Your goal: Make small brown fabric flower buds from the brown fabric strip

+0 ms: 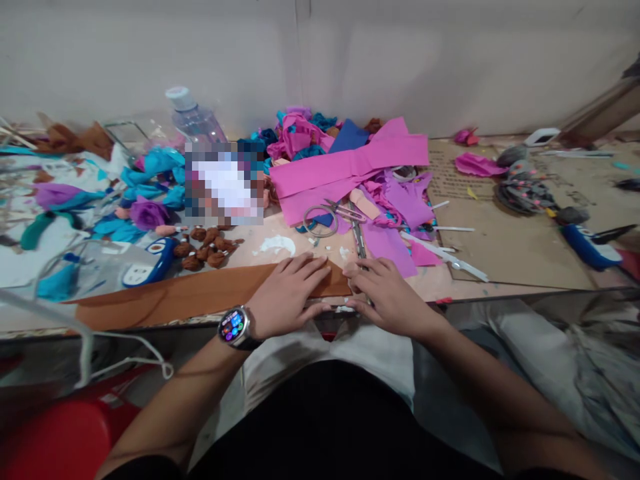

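A long strip of brown crepe paper (200, 288) runs along the front edge of the table. My left hand (293, 290) lies flat on it with the fingers spread, a smartwatch (234, 328) on its wrist. At the strip's right end, my right hand (383, 293) has its fingers bent and closed on the paper's tip; the exact contact is partly hidden. Just beyond the right fingers lies a slim metal tool (358, 239), partly covered. A ring-shaped roll (321, 221) and pink crepe paper (350, 167) lie farther back.
Several brown crumpled balls (207, 247) and a blue-and-white tape dispenser (150, 262) sit on the left. Behind them stands a clear bottle (197, 123). Cardboard (505, 247) lies on the right, with white sticks (447, 255) and a grey bundle (523, 187). A red stool (60, 433) stands below left.
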A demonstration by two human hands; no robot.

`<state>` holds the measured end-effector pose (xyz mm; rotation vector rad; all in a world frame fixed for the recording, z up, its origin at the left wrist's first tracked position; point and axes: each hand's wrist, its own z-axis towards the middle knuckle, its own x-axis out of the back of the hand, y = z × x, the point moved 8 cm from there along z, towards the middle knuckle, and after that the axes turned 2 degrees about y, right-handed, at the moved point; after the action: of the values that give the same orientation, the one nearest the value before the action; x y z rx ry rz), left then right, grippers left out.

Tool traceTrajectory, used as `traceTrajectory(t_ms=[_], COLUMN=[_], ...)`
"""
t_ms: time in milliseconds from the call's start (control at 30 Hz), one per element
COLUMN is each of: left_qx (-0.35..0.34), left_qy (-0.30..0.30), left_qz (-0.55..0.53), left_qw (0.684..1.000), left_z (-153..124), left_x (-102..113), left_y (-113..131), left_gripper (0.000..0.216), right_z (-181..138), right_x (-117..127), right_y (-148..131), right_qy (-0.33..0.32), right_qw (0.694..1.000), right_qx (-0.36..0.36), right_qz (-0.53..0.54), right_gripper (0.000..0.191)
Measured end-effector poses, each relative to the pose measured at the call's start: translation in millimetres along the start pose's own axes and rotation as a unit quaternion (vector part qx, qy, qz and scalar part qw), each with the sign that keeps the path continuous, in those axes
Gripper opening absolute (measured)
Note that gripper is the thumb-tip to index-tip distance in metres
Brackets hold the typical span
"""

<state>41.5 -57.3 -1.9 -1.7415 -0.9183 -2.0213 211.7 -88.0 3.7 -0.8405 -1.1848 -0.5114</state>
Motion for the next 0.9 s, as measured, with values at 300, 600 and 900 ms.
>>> traceTrajectory(t_ms=[300, 600, 900], left_qx=[-0.014, 0.031, 0.017], left_qy=[-0.006, 0.017, 0.043], left_qz=[0.099, 0.166, 0.145], left_qw=[0.995, 0.985, 0.988], left_z=[43, 104, 127], left_x=[32, 64, 61], left_y=[-17, -45, -52], left_gripper=[0.043, 0.040, 0.041], right_z=[44, 94, 111], right_x=[2, -1, -7], right_y=[11, 14, 27], right_qy=[-0.026, -0.068, -0.128], right_qw=[0.998, 0.992, 0.990], right_qx=[-0.031, -0.066, -0.060], right_qz=[-0.051, -0.086, -0.018], right_gripper=[0.026, 0.024, 0.014])
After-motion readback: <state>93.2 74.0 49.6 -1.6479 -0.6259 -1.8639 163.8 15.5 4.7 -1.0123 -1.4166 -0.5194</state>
